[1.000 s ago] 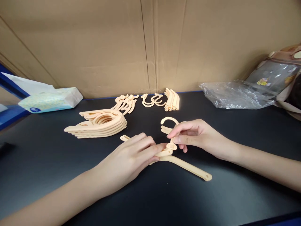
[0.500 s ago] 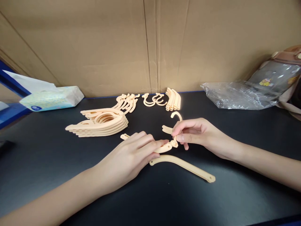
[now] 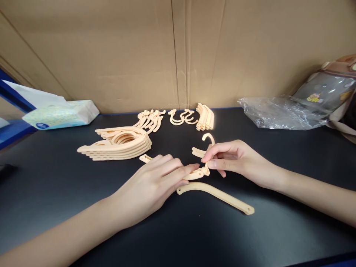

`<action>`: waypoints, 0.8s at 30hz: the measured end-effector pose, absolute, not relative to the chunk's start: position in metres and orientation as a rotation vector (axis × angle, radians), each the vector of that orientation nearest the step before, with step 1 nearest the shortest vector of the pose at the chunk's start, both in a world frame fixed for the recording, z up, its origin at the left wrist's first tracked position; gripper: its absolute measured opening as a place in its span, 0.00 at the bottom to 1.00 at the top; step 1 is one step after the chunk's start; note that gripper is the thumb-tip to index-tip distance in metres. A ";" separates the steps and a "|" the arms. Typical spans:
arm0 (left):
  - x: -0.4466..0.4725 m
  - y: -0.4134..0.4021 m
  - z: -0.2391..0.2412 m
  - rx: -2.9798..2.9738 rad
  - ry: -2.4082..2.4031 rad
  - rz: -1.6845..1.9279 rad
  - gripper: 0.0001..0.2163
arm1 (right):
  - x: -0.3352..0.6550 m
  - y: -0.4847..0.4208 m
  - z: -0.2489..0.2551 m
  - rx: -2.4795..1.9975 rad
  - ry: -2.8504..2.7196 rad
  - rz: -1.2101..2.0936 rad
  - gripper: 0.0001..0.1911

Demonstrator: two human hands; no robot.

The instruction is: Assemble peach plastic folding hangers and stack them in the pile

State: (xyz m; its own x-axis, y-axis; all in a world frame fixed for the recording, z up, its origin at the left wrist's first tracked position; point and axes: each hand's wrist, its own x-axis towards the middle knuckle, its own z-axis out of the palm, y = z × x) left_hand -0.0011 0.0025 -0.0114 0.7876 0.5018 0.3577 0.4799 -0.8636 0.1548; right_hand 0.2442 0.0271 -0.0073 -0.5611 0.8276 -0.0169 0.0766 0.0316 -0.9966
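Note:
My left hand (image 3: 160, 178) is closed over a cream plastic hanger arm (image 3: 194, 174), whose far end (image 3: 144, 158) sticks out past the knuckles. Pinched in my right hand (image 3: 226, 157) is a cream hanger hook (image 3: 208, 137), its curve rising above the fingers. The hook's lower end (image 3: 205, 170) meets the tip of the hanger arm; whether they are joined I cannot tell. Just in front of both hands lies a loose hanger arm (image 3: 217, 194). Behind my right fingers another cream piece (image 3: 198, 152) shows in part.
Folded hangers (image 3: 116, 148) are stacked at the left. Along the back lie several hanger parts (image 3: 150, 119), loose hooks (image 3: 183, 117) and more arms (image 3: 205, 116). A tissue pack (image 3: 61, 114) stands far left; a clear plastic bag (image 3: 280, 113) and another bag (image 3: 322, 91) are at the right.
The hands stay almost in place. The hanger arm and the hook's lower end have shifted very slightly, and the arm's far end shows a little more beyond my left hand.

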 end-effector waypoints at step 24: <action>0.001 0.001 -0.013 3.149 0.859 0.632 0.12 | 0.237 0.020 -0.003 -1.065 -1.765 1.362 0.08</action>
